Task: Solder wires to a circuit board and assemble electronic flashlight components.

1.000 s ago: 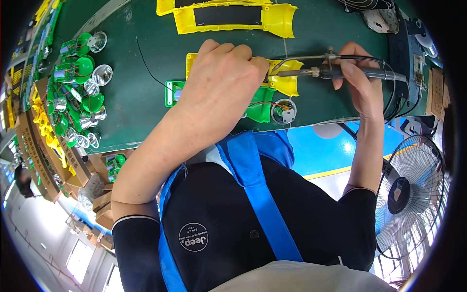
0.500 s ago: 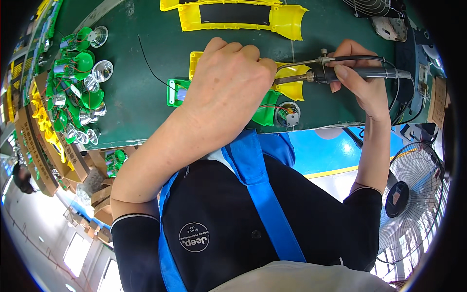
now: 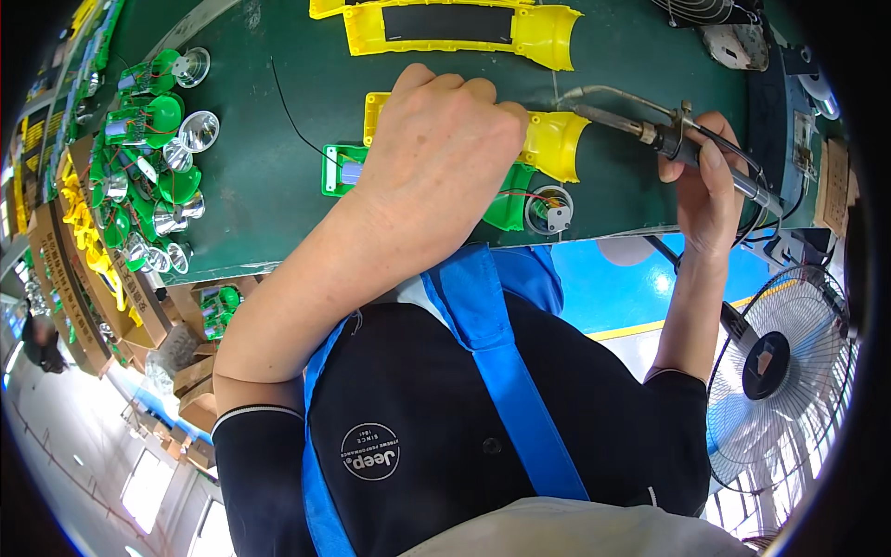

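Note:
My right hand (image 3: 710, 190) grips the handle of a soldering iron (image 3: 670, 141) with a thin feed tube clamped along it. The iron's tip points left, above the bench and apart from the workpiece. My left hand (image 3: 444, 153) is closed, knuckles up, over a yellow plastic casing half (image 3: 557, 148) and a green lamp housing (image 3: 508, 210). What its fingers pinch is hidden beneath the hand. From the green housing, red wires run to a round silver reflector (image 3: 549, 212) near the bench edge. A black wire (image 3: 292, 130) sticks out to the left.
Several green lamp assemblies with reflectors (image 3: 198, 132) lie at the left of the green bench (image 3: 251, 223). Another yellow casing half (image 3: 548, 39) rests at the far side. A fan (image 3: 775, 371) stands at the right, below the bench. Cardboard boxes (image 3: 200, 395) stand lower left.
The soldering iron has drawn back from beside my left hand, up and to the right, and its angle has turned. My left hand has barely moved.

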Action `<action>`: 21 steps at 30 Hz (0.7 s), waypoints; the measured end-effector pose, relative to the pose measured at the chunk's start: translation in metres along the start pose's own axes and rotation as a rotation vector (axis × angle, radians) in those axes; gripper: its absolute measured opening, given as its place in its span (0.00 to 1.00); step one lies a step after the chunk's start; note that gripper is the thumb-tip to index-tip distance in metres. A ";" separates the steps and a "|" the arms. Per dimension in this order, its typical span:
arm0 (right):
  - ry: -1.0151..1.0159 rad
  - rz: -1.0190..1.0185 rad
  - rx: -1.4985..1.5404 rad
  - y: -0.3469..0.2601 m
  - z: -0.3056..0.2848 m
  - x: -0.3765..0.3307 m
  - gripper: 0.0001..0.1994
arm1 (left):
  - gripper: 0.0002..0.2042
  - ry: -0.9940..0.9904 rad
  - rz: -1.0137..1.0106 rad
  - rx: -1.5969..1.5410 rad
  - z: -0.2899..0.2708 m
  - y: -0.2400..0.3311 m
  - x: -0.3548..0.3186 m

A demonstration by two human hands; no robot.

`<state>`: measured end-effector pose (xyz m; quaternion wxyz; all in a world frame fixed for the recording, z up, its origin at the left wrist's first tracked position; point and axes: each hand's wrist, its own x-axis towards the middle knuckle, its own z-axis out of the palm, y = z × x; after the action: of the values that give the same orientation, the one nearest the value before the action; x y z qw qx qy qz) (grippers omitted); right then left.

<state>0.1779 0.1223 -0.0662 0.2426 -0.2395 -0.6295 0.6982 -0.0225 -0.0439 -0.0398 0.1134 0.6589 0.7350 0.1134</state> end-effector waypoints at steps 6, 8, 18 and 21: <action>0.082 -0.068 0.023 0.003 0.009 -0.008 0.13 | 0.03 0.015 0.017 -0.002 0.002 0.000 -0.001; 0.107 -0.071 0.078 0.004 0.008 -0.010 0.13 | 0.03 0.019 0.025 0.001 0.001 0.001 -0.001; 0.106 -0.105 0.164 0.011 0.023 -0.002 0.12 | 0.03 0.153 0.103 0.054 -0.011 -0.006 -0.015; 0.066 -0.142 0.246 0.022 0.005 -0.014 0.14 | 0.04 0.111 -0.031 0.052 -0.054 -0.001 -0.057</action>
<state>0.1845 0.1080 -0.0871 0.3396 -0.1856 -0.5462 0.7429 -0.0341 -0.1014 0.0121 0.0570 0.6428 0.7530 0.1290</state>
